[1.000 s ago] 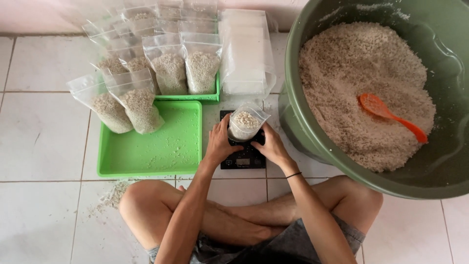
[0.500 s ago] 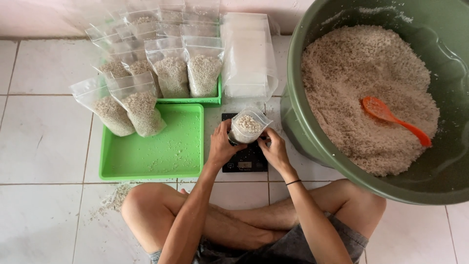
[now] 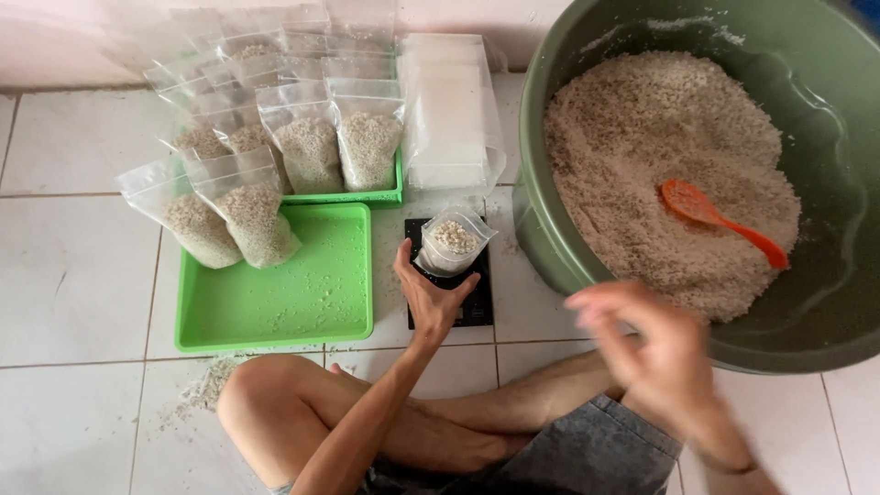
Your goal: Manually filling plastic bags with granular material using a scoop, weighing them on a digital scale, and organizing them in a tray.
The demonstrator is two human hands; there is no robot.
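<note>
The person is sitting cross-legged on the tiled floor (image 3: 73, 302), and the left hand (image 3: 427, 295) is cupping the side of a small clear pouch (image 3: 451, 242) partly filled with pale grain, fingers curled round its lower half. The pouch is standing upright on a flat black scale (image 3: 477, 307), just ahead of that hand. The right hand (image 3: 646, 344) is hanging in the air nearer the body and off to the right, blurred; its fingers are looking spread and loose and it is gripping nothing that I can see.

That pouch is looking light and floppy to me: thin film, soft walls, an open mouth. I would judge it slippery and quick to slump or spill if squeezed high up, so the sensible hold is low on the sides where the grain is giving it body, or by pinching the top edge.

To the right of the hands a big green tub (image 3: 550, 229) is holding a mound of the same grain with an orange scoop (image 3: 715, 218) lying on it. Beyond the left hand and to its left, a green tray (image 3: 275, 312) is carrying filled bags (image 3: 247, 215); further on are more bags and a stack of empty pouches (image 3: 449, 110).

The scale's display is lying under the wrist and I cannot make it out. The tub's right side is running out of view, the rear bags are overlapping too much to count, and the right hand's blur is hiding the finer set of its fingers.
</note>
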